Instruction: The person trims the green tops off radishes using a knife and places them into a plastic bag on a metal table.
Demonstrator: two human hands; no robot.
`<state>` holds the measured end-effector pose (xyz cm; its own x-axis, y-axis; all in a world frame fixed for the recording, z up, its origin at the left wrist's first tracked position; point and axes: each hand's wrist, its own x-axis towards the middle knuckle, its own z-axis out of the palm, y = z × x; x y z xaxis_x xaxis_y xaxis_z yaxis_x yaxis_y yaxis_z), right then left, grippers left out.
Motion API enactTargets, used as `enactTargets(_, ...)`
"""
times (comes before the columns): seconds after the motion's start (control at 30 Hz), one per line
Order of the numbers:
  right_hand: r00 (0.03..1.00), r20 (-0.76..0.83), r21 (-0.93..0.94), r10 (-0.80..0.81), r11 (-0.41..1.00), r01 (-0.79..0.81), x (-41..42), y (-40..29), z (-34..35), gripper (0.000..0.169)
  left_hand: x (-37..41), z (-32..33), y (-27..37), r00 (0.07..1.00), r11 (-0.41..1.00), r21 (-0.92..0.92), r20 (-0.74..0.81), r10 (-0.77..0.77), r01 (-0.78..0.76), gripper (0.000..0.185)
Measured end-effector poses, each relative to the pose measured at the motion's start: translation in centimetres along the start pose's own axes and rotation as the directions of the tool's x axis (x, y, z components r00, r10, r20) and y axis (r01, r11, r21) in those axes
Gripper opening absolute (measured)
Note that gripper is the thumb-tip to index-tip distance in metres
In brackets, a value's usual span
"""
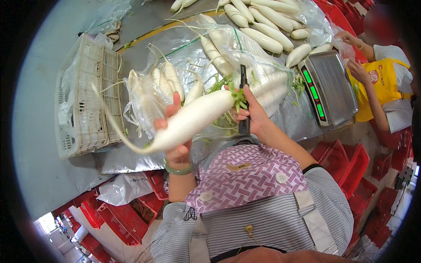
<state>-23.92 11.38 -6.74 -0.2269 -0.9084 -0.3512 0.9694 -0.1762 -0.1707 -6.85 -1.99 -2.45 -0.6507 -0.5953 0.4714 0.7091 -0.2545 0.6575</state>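
Observation:
A large white daikon radish [194, 120] lies slantwise in my left hand [179, 153], above the table. Its long thin root tail hangs off to the left, and its cut green leaf stalks [239, 98] point right. My right hand [258, 116] is closed around a black-handled knife [244, 126] held upright, its fingers right by those stalks. How much of the blade shows is hard to tell. Behind the radish, a clear plastic bag [260, 74] with daikons inside rests on the metal tabletop [148, 161]. Smaller daikons [169, 77] lie left of it, some under clear plastic [141, 102].
A white plastic crate [90, 98] stands at the left. More daikons [263, 24] are heaped at the back. A weighing scale [332, 88] sits at the right edge, near a person in a yellow apron [378, 85]. Red crates [125, 223] are on the floor.

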Motion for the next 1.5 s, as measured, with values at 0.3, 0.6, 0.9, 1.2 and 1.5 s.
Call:
enactTargets(0.3, 0.995, 0.006, -0.323, -0.097, 0.942, 0.094, 1.0, -0.7, 2.8, 0.028, -5.1, 0.2, 1.3, 0.840, 0.702, -0.514, 0.073, -0.538, 0.494, 0.060)
enactTargets(0.6, 0.790, 0.236, -0.968, -0.565, -0.065, 0.243, 0.5, -4.3, 1.6, 0.025, -4.3, 0.5, 1.8, 0.573, 0.561, 0.122, -0.232, -0.786, 0.819, 0.073)
enactTargets(0.9, 0.933, 0.353, -0.852, -0.072, -0.437, 0.288, -5.3, -0.4, 6.1, 0.031, -3.4, 0.8, 2.7, 0.663, 0.429, 0.528, -0.412, -0.625, 0.733, 0.064)
enactTargets(1.2, 0.968, 0.209, -0.866, -0.138, -0.486, 0.118, -3.5, -0.6, 4.0, 0.030, -2.7, 1.3, 3.1, 0.747, 0.279, 0.771, -0.350, -0.566, 0.572, 0.068)
enactTargets(1.5, 0.977, 0.145, -0.913, -0.156, -0.402, 0.071, -3.0, -0.3, 3.1, 0.023, -2.8, 0.2, 2.7, 0.721, 0.332, 0.720, -0.328, -0.610, 0.609, 0.068)
